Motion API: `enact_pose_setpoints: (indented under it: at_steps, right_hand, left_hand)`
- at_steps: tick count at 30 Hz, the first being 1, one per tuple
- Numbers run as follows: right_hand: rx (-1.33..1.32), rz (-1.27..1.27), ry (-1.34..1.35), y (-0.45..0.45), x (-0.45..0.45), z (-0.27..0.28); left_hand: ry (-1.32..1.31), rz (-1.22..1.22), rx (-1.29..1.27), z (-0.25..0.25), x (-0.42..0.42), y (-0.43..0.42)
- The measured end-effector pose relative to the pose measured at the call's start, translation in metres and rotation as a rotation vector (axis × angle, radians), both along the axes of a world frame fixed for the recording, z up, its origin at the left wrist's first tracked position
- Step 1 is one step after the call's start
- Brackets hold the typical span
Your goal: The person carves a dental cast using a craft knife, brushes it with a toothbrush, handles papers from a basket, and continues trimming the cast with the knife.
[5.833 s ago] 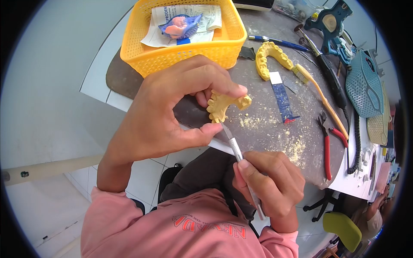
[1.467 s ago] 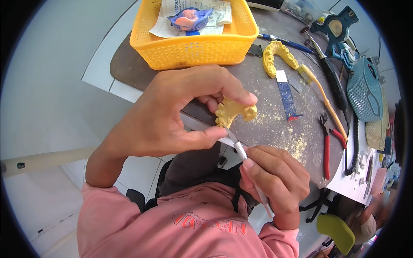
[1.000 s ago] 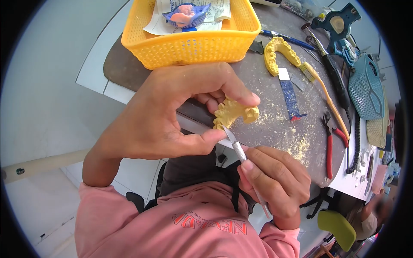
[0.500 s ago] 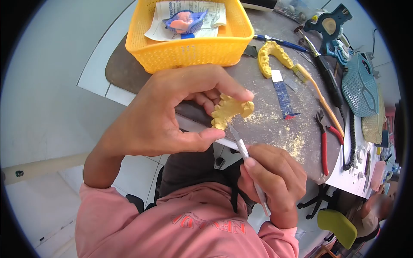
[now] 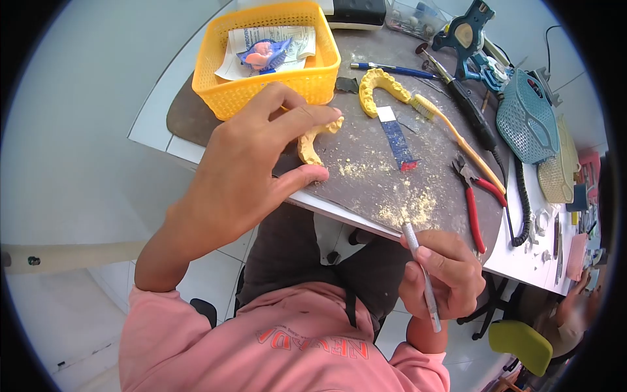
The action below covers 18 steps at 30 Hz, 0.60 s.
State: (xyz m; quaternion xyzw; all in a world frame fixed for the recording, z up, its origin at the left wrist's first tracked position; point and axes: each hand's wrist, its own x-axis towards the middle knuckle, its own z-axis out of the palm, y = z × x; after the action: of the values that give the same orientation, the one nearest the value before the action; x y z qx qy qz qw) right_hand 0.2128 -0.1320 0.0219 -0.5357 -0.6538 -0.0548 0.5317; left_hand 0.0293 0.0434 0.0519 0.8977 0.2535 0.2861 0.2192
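My left hand [image 5: 251,153] grips a yellow dental cast [image 5: 311,145] between thumb and fingers, over the near edge of the brown work mat. Part of the cast is hidden by the fingers. In my right hand [image 5: 447,277] is a silver craft knife [image 5: 423,274], its handle pointing up and away toward the mat; the blade is hard to make out against the yellow shavings [image 5: 415,208]. Knife and cast are well apart. A second yellow cast [image 5: 368,91], horseshoe-shaped, lies beyond, beside a blue strip with a white end [image 5: 396,140].
A yellow basket [image 5: 268,88] holds paper and a blue-and-pink piece. To the right lie a toothbrush [image 5: 464,145], red-handled cutters [image 5: 471,209], a black corded handpiece [image 5: 467,104] and a blue basket [image 5: 528,117]. Another person [image 5: 568,320] sits at far right.
The knife has come away from the cast, with my right hand shifted right and down. My left hand has moved left and up with the cast, its fingers more raised. The view has shifted too.
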Motion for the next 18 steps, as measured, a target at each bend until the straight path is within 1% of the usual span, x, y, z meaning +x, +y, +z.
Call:
enact_pose_setpoints:
  at_steps: [2,5,7,8,10,11,13,14,16,18]
  right_hand:
    - [0.005,0.002,0.007,-0.001,0.001,0.0]
    - [0.009,0.005,0.013,-0.002,0.003,-0.002]
    - [0.021,0.005,0.014,-0.001,0.005,-0.003]
    - [0.032,0.015,0.046,0.0,0.005,-0.004]
    - [0.05,0.023,0.072,0.003,0.005,-0.001]
    - [0.043,0.047,0.087,0.005,0.005,0.002]
    - [0.033,0.069,0.099,0.009,0.004,0.006]
    - [0.015,0.078,0.089,0.011,0.004,0.007]
    - [-0.007,0.085,0.078,0.012,0.005,0.009]
    - [-0.084,0.102,0.027,0.012,0.008,0.01]
  left_hand:
    - [-0.015,0.007,0.033,-0.001,-0.001,0.0]
    - [0.057,0.013,0.095,-0.002,-0.003,0.003]
    - [-0.139,-0.006,0.061,0.0,-0.002,0.002]
    - [-0.139,-0.006,0.066,-0.001,-0.001,0.0]
    - [-0.292,-0.105,-0.289,-0.009,0.005,-0.005]
    - [-0.295,-0.107,-0.286,-0.011,0.008,-0.006]
    - [-0.326,-0.219,-0.477,-0.014,0.012,-0.008]
    - [-0.33,-0.221,-0.48,-0.013,0.013,-0.007]
    - [-0.256,-0.341,-0.498,-0.011,0.014,-0.002]
    - [-0.262,-0.357,-0.488,-0.015,0.013,0.002]
